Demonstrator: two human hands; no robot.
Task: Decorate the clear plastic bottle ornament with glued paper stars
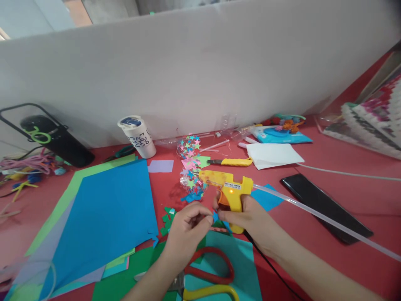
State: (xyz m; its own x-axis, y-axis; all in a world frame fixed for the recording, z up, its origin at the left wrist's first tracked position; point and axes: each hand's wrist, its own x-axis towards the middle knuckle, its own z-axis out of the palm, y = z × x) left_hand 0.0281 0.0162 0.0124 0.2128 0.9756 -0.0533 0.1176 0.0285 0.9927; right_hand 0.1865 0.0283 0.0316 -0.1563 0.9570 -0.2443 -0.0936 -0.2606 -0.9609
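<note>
My right hand [250,221] is wrapped round the handle of a yellow hot glue gun [227,186], whose nozzle points left and whose clear glue stick [319,217] trails to the right. My left hand [186,228] is pinched closed just left of it, fingertips meeting the right fingertips on a small blue paper piece [215,217]. Just beyond the hands stands a clear ball covered in pastel paper stars [190,167]. Small green paper scraps [166,219] lie beside my left hand.
A big blue sheet [106,213] on green paper covers the left. Red-and-yellow scissors [209,280] lie under my wrists. A yellow box cutter [232,162], white paper [272,154], a black phone [326,207], a paper cup [138,136] and a white partition [200,75] sit behind.
</note>
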